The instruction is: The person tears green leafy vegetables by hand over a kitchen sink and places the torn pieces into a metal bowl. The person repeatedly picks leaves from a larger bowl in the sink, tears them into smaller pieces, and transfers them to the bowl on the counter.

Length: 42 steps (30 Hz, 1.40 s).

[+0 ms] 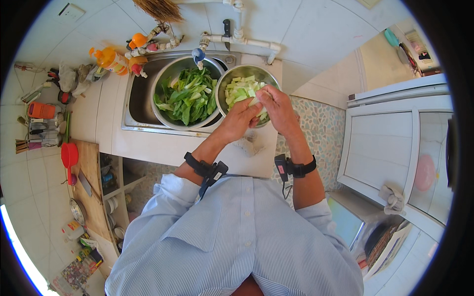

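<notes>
My left hand (239,117) and my right hand (279,107) meet over the near side of a steel bowl (219,92). Between them both grip a pale green vegetable stalk (255,101), its ends partly hidden by the fingers. Cut pieces of light green stalk (239,87) lie in this bowl, which stands at the sink's right end. To its left, a larger steel basin (162,83) heaped with dark leafy greens (190,98) rests in the metal sink (139,105). A blue-handled tap (198,55) hangs over the basin.
A crumpled pale cloth (246,145) lies on the white counter (163,148) below my wrists. Orange bottle (113,61) stands behind the sink. A knife (226,29) is tucked behind the wall pipe. Leftward, a wooden board (87,153) bears a cleaver (84,183) and red ladle (69,155).
</notes>
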{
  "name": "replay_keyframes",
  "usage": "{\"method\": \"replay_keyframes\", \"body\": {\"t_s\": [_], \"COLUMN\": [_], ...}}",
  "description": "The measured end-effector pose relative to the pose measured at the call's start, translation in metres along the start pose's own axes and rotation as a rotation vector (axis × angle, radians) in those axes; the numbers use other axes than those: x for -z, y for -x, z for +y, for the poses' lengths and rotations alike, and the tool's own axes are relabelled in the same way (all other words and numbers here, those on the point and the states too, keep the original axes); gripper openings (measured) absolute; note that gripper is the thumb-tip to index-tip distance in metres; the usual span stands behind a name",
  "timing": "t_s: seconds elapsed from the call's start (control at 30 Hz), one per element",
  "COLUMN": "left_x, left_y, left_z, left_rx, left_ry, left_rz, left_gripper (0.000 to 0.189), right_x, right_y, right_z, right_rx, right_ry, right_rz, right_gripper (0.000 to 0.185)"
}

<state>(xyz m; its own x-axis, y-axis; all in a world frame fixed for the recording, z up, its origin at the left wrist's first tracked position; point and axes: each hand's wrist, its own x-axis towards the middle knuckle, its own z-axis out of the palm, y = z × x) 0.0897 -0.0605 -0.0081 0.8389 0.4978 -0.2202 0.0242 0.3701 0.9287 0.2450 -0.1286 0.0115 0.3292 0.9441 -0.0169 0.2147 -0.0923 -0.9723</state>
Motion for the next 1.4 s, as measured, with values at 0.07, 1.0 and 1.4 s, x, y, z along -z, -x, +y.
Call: {"method": "replay_keyframes", "body": {"t_s": [0.07,1.0,1.4], "left_x": [0.000,0.010,0.007], "left_y": [0.001,-0.010,-0.011], "left_z": [0.000,0.009,0.012], "left_rx": [-0.003,-0.087,-0.079], "left_ry": [0.017,-0.048,-0.012], "left_rz": [-0.005,0.291,0.319], "left_gripper": [0.027,0.017,0.019], "right_x": [0.000,0.007,-0.011], "right_y": [-0.001,0.001,0.004], "right_z": [0.004,-0.003,0.003], "right_rx": [-0.020,-0.204,-0.147], "right_ry": [-0.036,-0.085,-0.057], "right_rz": [-0.004,0.040,0.105], "right_gripper": [0.033,0.019,0.022]}}
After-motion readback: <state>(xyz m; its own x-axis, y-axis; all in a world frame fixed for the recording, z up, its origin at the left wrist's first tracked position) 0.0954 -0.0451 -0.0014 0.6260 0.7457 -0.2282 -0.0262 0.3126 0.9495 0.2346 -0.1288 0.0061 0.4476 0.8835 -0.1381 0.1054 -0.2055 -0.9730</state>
